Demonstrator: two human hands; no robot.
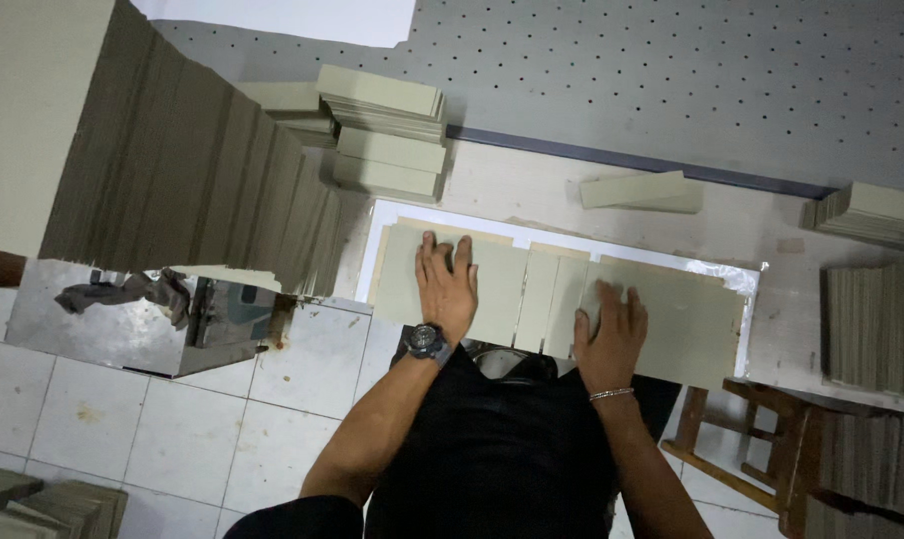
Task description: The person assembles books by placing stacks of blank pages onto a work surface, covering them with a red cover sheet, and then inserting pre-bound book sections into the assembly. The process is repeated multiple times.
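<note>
Evidently both hands lay flat, no grip closed: the left hand point(446, 282) pressed a pale green board point(452, 284) and the right hand point(609, 329) its neighbour point(671, 319), side by side on the surface point(532, 190). Aligning seemed underway; closing the gaps looked next.

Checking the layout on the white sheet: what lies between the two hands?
In the head view, between the left hand and the right hand lie two narrow greenish board strips, side by side on the white sheet.

No packages, labels, signs or screens (only plain boards).
</note>
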